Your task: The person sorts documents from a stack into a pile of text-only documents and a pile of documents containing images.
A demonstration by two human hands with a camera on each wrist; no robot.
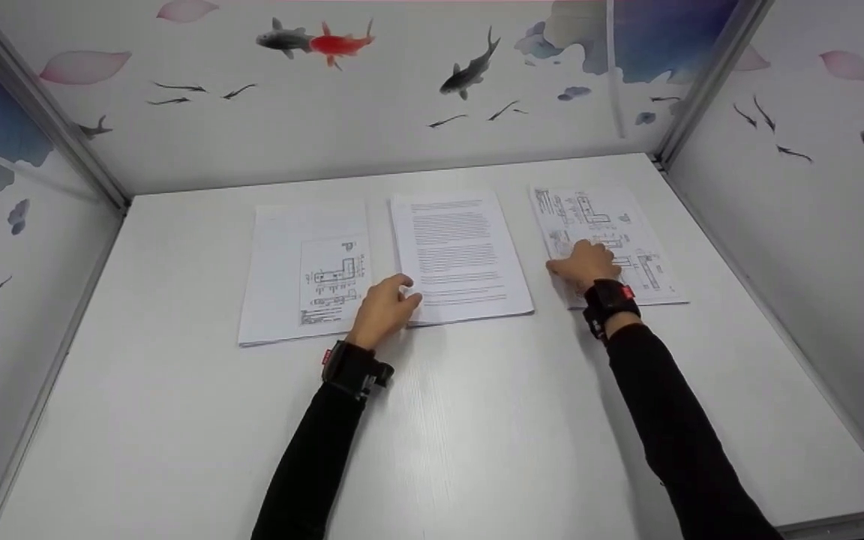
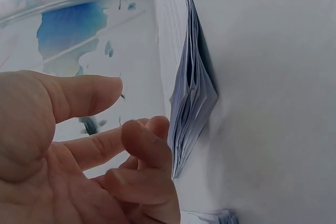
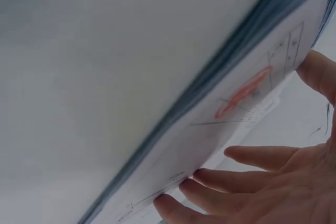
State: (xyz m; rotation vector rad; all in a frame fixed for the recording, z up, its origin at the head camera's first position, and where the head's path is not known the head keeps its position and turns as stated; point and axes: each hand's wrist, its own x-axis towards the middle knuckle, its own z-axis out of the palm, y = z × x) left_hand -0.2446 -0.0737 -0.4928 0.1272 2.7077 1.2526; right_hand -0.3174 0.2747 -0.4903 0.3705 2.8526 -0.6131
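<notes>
Three stacks of paper lie in a row on the table. My left hand (image 1: 383, 309) is by the near left corner of the middle stack of printed text (image 1: 454, 255), thumb and fingers apart. In the left wrist view the sheets of a paper stack (image 2: 191, 93) fan out at the corner, and nothing sits between thumb and fingers. My right hand (image 1: 586, 266) rests on the left part of the right stack of drawings (image 1: 649, 262). Its fairly straight fingertips touch the top sheet in the right wrist view, where a red scribble (image 3: 244, 93) shows.
The left paper stack (image 1: 274, 277) has a smaller-framed drawing on its top sheet. A white table (image 1: 439, 450) bears all the papers. White panels (image 1: 402, 135) painted with fish stand behind it and at both sides, joined by metal posts.
</notes>
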